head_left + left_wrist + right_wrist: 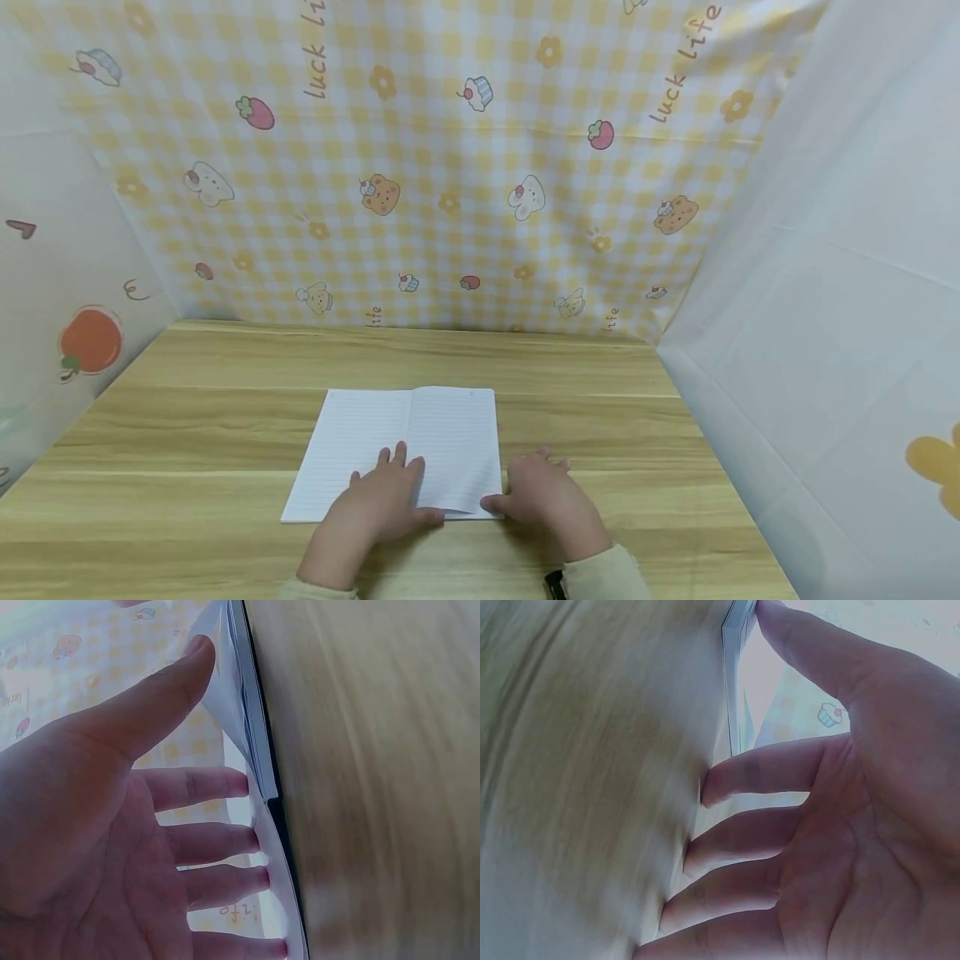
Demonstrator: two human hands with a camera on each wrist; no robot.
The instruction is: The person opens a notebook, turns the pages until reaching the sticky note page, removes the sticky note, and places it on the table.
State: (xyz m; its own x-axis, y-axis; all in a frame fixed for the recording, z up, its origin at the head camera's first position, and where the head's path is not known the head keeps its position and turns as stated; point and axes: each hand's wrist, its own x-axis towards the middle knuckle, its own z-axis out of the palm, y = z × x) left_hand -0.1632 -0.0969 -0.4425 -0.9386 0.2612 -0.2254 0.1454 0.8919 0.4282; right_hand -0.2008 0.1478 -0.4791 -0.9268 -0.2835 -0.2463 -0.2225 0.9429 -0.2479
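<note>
An open notebook (453,433) with lined white pages lies flat on the wooden table. My left hand (386,500) rests on it with spread, straight fingers across the lower left page and the fold. Its thumb lies over the bottom edge of the right page, where a sheet bulges up slightly; the left wrist view shows this raised page (225,697). At the lower right corner, the thumb of my right hand (546,498) touches the notebook. The other right fingers (742,832) reach past the side edge, their tips on the table, extended and holding nothing.
The wooden table (187,433) runs back to a yellow checked cloth (450,150) printed with cartoon figures. White cloth walls (825,292) stand at both sides. A small black item (555,585) shows at the right sleeve's cuff.
</note>
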